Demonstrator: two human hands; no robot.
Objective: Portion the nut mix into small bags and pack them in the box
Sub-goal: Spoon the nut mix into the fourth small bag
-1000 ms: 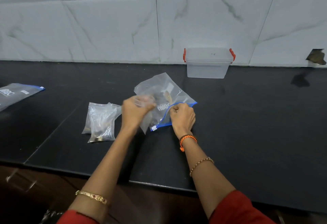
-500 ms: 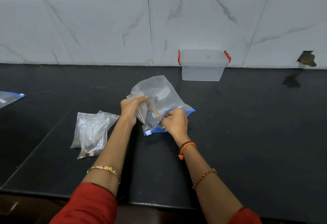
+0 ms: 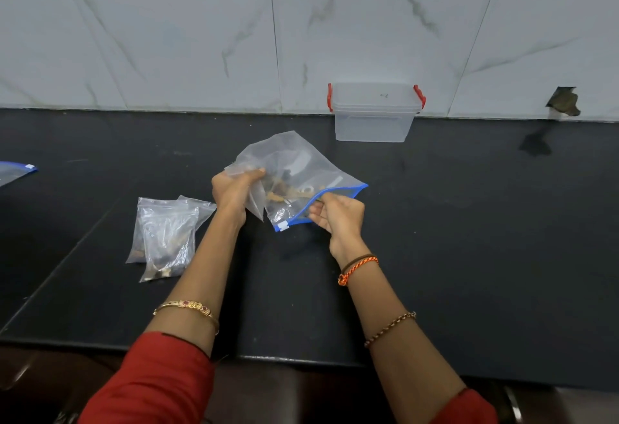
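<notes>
Portioning step: left hand (image 3: pixel 234 189) grips a small bag (image 3: pixel 256 202), right hand (image 3: pixel 336 214) pinches the big bag's (image 3: pixel 301 169) blue mouth. Next, probably scoop nuts across.

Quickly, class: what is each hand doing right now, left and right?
Left hand: closed on a small clear plastic bag.
Right hand: closed on the blue zip edge of the large clear nut-mix bag.

Both hands (image 3: pixel 338 219) grip the nut-mix zip bag (image 3: pixel 301 169).
</notes>
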